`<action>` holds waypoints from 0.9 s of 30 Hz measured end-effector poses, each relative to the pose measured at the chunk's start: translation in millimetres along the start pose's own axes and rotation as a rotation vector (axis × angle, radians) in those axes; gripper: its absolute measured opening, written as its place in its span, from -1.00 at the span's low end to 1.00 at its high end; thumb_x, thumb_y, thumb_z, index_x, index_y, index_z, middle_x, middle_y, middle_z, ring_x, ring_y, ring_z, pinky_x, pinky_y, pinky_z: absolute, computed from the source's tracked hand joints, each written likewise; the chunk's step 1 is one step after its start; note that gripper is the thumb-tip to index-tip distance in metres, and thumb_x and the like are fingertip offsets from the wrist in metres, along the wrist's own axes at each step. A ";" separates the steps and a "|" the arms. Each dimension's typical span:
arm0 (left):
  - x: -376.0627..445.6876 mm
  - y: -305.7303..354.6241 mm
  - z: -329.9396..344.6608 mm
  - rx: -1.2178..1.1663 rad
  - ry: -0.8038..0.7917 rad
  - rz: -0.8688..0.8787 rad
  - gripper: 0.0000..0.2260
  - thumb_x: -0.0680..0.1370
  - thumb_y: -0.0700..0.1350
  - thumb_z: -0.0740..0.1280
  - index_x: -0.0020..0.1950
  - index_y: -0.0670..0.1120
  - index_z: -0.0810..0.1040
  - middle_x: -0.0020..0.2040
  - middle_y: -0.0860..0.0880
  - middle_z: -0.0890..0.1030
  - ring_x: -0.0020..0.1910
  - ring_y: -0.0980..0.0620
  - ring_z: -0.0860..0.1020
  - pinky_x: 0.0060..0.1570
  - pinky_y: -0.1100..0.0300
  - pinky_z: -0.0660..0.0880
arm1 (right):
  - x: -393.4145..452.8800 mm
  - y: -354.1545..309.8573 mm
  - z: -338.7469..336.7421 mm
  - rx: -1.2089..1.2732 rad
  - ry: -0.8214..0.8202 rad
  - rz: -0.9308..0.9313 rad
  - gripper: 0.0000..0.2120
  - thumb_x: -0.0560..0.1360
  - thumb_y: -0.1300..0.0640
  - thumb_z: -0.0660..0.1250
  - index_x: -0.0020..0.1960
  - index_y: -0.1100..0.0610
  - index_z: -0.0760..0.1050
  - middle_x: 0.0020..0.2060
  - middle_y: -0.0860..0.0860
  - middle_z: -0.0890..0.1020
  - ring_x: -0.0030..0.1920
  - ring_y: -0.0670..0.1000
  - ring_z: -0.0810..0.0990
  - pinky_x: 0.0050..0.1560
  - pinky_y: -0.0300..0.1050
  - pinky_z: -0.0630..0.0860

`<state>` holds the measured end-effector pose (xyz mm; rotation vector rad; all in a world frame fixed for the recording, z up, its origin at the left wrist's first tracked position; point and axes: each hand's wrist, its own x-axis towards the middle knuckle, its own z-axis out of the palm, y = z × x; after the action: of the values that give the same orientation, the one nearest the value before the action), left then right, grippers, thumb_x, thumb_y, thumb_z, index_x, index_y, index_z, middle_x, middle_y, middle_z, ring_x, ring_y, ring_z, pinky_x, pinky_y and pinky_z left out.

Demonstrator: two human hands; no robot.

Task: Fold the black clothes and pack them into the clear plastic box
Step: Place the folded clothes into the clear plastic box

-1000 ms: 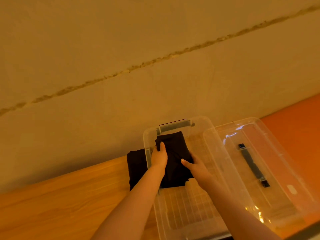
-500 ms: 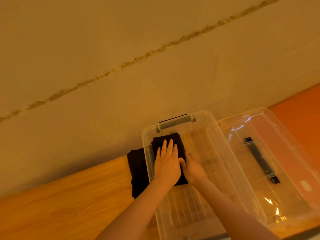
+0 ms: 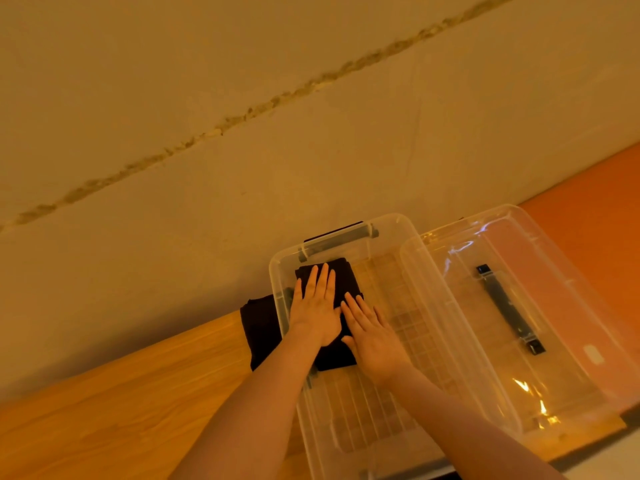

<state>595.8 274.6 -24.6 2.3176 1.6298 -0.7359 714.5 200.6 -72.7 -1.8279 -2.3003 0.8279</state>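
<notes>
A folded black garment [image 3: 346, 277] lies in the far left corner of the clear plastic box [image 3: 394, 230]. My left hand [image 3: 317, 303] lies flat on it with straight fingers. Beside it, my right hand [image 3: 372, 336] also presses flat on the garment's right edge and the box floor. A second black garment [image 3: 259, 327] sits on the wooden table just outside the box's left wall.
The box's clear lid [image 3: 540, 306], with a dark handle [image 3: 509, 311], leans against the box's right side. The wooden table [image 3: 121, 410] stretches to the left. A plastered wall [image 3: 242, 133] rises right behind the box. An orange surface [image 3: 595, 209] lies at the far right.
Both hands lowered the folded garment into the box's far left corner, then flattened out on top of it. The right hand has spread wider over its right edge.
</notes>
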 end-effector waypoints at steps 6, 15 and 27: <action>-2.5 -5.0 -19.5 0.043 -0.041 0.043 -0.44 0.64 0.09 -0.11 0.51 -0.13 -0.27 0.52 -0.07 -0.28 0.49 -0.05 -0.31 0.44 -0.07 -0.28 | -2.9 1.2 -8.9 -0.070 -0.028 -0.005 -0.15 0.27 -0.39 -0.63 0.43 0.03 -0.32 0.43 -0.06 -0.30 0.43 0.01 -0.37 0.44 -0.04 -0.26; -94.2 -71.6 20.9 -0.395 0.525 -0.192 -0.40 0.48 0.18 -0.30 0.49 -0.03 -0.10 0.48 0.00 -0.14 0.47 -0.01 -0.21 0.38 0.03 -0.28 | -0.6 -79.8 -49.8 0.106 0.250 0.024 -0.23 0.46 -0.34 -0.40 0.47 0.15 -0.09 0.45 -0.02 -0.06 0.46 -0.05 -0.13 0.44 -0.11 -0.10; -100.1 -134.5 102.8 -1.543 0.083 -0.541 -0.58 0.65 0.01 0.01 0.49 -0.10 0.20 0.48 -0.10 0.25 0.45 -0.07 0.23 0.39 0.06 0.18 | 46.1 -194.7 41.6 -0.118 -0.024 0.371 -0.44 0.64 0.10 -0.07 0.49 0.20 -0.30 0.49 0.13 -0.27 0.49 0.11 -0.28 0.46 0.01 -0.21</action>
<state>416.8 196.0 -46.3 0.8107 1.7733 0.5085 514.7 201.7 -30.1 -2.3532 -2.0933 0.7696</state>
